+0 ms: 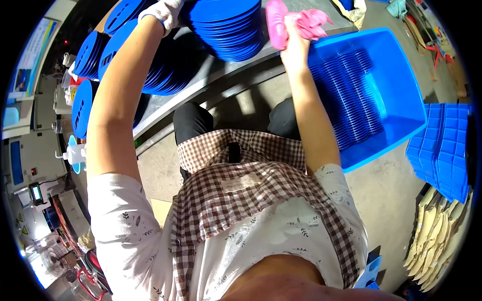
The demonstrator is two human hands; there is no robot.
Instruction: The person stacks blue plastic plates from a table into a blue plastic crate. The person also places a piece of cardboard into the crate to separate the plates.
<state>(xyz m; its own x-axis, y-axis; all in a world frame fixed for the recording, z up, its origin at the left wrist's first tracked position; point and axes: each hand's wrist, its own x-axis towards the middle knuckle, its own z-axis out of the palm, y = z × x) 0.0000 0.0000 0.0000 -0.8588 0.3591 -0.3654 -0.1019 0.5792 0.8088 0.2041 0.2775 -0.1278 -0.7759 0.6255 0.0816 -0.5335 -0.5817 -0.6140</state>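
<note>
My left hand (166, 13), in a white glove, reaches to the top edge of the view among stacks of round blue plastic discs. Its fingers are partly cut off, so I cannot see whether it grips a disc. A tall disc stack (226, 30) stands just right of it on the table, and another disc stack (168, 70) lies below it, half in shadow. My right hand (296, 42), bare, is closed round a bunched pink cloth (309, 25) above the table's right part.
A large blue bin (399, 95) stands to the right, with rows of blue discs (346, 95) on edge inside. More discs (85, 108) sit at the left. The grey table (211, 80) has its edge in front of my knees. Blue crates (439, 150) and yellowish sacks (434, 236) are far right.
</note>
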